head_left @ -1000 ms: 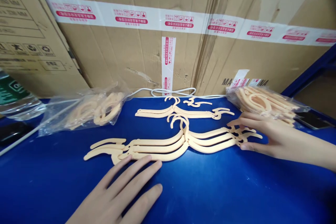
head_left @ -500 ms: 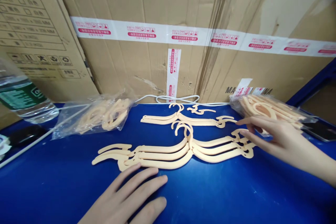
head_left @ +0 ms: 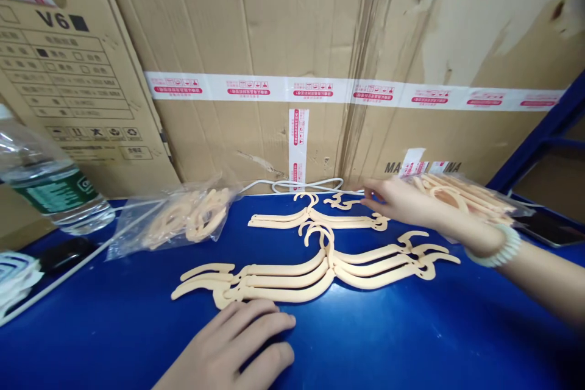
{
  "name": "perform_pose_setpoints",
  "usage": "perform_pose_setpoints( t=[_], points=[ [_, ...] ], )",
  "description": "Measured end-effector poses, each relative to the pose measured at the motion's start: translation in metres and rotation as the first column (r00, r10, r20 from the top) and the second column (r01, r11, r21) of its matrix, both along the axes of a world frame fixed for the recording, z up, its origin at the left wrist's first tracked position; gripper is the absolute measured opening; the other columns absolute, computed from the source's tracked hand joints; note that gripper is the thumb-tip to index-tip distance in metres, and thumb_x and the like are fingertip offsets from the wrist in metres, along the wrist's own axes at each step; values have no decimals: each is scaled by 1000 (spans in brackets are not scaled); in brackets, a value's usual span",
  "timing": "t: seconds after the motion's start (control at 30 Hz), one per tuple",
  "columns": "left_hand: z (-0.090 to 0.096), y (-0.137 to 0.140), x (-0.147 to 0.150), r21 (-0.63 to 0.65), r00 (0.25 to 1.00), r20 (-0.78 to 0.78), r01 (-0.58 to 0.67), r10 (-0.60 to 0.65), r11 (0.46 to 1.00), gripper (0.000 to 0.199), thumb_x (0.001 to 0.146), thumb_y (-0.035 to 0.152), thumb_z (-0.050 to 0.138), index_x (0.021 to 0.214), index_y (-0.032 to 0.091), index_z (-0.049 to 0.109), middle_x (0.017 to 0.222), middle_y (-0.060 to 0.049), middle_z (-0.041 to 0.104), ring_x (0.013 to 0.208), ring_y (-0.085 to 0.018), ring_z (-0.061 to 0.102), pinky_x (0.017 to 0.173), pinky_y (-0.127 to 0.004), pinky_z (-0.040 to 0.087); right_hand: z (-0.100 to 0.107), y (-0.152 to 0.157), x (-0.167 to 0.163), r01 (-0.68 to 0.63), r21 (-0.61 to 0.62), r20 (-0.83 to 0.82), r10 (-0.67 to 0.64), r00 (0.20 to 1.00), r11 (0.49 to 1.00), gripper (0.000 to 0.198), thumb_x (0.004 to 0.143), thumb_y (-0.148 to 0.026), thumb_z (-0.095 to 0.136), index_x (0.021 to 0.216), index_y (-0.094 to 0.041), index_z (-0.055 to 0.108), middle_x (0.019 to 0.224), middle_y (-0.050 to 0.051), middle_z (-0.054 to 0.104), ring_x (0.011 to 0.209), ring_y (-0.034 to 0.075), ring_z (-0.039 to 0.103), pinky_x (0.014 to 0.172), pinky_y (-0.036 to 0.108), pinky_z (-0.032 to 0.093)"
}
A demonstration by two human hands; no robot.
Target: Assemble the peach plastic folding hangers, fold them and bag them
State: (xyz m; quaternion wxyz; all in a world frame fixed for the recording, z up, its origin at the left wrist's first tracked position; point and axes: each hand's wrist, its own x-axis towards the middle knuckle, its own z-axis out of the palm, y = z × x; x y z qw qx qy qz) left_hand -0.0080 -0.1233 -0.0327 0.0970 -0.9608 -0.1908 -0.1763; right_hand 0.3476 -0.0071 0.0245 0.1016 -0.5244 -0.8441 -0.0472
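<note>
Several cream folding hangers lie unfolded on a blue tabletop [head_left: 365, 341]. Three nested hangers [head_left: 287, 281] are in front, with curved end pieces fanned at both sides. My left hand [head_left: 237, 344] rests below their left end, fingers spread, fingertips at the lowest bar. Behind them are further hangers [head_left: 278, 219]. Farther back, my right hand [head_left: 395, 198] has its thumb and index finger bent together at the right end of a loose cream hanger piece [head_left: 340, 201]. Its fingertips partly cover that end. A pale beaded bracelet [head_left: 498, 247] circles the right wrist.
Clear plastic bags of cream hanger parts lie at left [head_left: 208, 213] and right [head_left: 470, 198]. A water bottle [head_left: 59, 189], a black object [head_left: 68, 254] and a white cable [head_left: 68, 283] are at left. A phone [head_left: 551, 228] lies far right. Cardboard boxes [head_left: 256, 146] stand behind.
My right hand has moved left and farther back, from the hangers' right ends to the loose piece. My left hand stays by the front hangers. The view has tilted up slightly.
</note>
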Motion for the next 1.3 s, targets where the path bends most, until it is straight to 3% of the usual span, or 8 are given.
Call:
perform_pose_setpoints(
  t=[0.43,0.53,0.7,0.87,0.97,1.07,1.23,1.3],
  points=[
    [9,-5,1,-156,1000,0,-14,14,988,21,89,32,62,107,22,62,118,-5,68,106,-23,61,92,-29,50,-23,33,-28,-80,-20,26,81,996,997,9,84,-18,59,83,-18,68,95,9,68,86,22,65,72,28,47],
    [-4,-5,4,-151,986,166,8,17,989,19,93,34,52,103,22,62,112,-6,69,102,-22,60,91,-30,49,-24,33,-31,-79,-2,-8,79,997,997,12,80,-14,57,75,-18,67,86,8,68,79,21,65,69,28,46],
    [-24,-3,8,-144,957,290,17,26,989,21,94,34,44,99,22,61,108,-7,68,99,-22,59,89,-31,47,-15,20,-38,-67,75,-128,76,989,995,6,75,-16,59,75,-17,65,79,6,66,72,18,62,66,27,45],
    [-10,-6,7,-282,945,324,56,40,958,17,88,25,49,101,23,61,110,-5,68,101,-22,59,90,-31,48,-2,-16,-55,-77,124,-436,124,891,989,11,82,-28,56,79,-18,60,67,1,59,59,15,55,57,26,45],
    [6,-9,6,-433,938,337,79,79,898,22,84,17,52,104,22,61,107,-6,68,100,-20,61,91,-29,49,2,-47,-74,-163,20,-730,126,671,986,17,79,-33,63,74,-20,55,71,1,60,63,14,56,56,25,48],
    [19,-11,7,-596,938,302,45,171,802,26,83,15,56,108,20,61,107,-6,68,100,-19,62,92,-28,49,-2,-76,-96,-299,-184,-856,-3,517,936,19,75,-32,70,77,-21,55,67,-1,58,56,12,53,47,22,45],
    [21,-9,11,-841,859,339,93,384,534,16,90,26,55,103,20,62,98,-3,69,89,-16,63,84,-27,50,-27,-110,-128,-556,-463,-864,-212,457,690,20,75,-30,70,82,-21,53,69,-1,65,51,11,55,43,21,45],
    [17,-7,12,-892,823,340,128,456,434,18,93,33,53,94,19,64,88,-3,68,81,-16,62,77,-26,50,-35,-116,-136,-561,-456,-860,-179,478,691,18,76,-29,69,83,-21,54,71,0,66,56,13,58,46,22,47]
  ],
)
